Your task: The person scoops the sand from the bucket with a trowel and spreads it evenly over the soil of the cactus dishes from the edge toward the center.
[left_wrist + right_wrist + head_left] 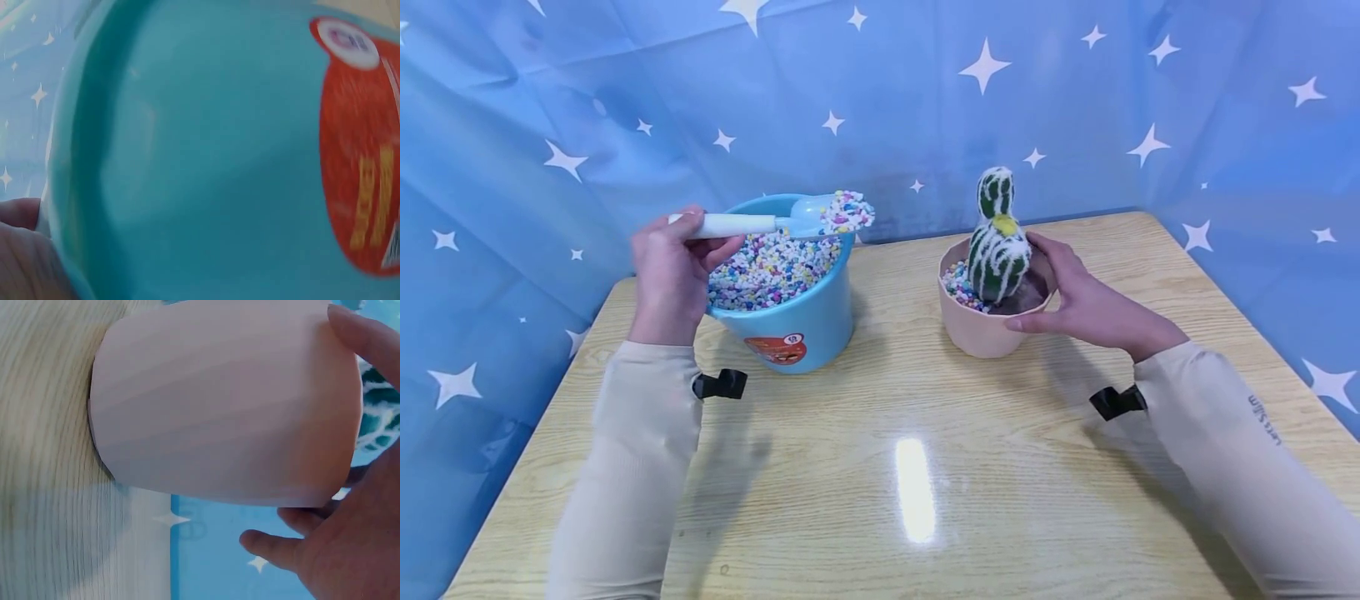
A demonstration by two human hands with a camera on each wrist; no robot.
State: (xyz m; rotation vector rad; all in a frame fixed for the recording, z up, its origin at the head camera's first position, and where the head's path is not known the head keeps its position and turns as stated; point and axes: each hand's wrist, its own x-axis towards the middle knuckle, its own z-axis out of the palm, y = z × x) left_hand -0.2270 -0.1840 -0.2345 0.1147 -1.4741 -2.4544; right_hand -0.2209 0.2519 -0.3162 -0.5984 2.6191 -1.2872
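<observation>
Left hand (664,262): we're gripping bead-laden scoop (805,220) above bucket (820,321). Right hand (1090,306): we're holding pot (977,335) by rim. Beads (958,284) lying beside cactus (996,262); brown patch (1027,298) seemingly awaiting cover.

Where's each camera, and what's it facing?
Head: on head, facing forward and down at wood-grain table; left hand, right hand, beige sleeves show.
Left wrist: worn there, facing round blue plastic bucket; left hand partly shows.
Right wrist: worn there, facing faceted pink pot; right hand partly shows.
Shared: head and left wrist show bucket.
</observation>
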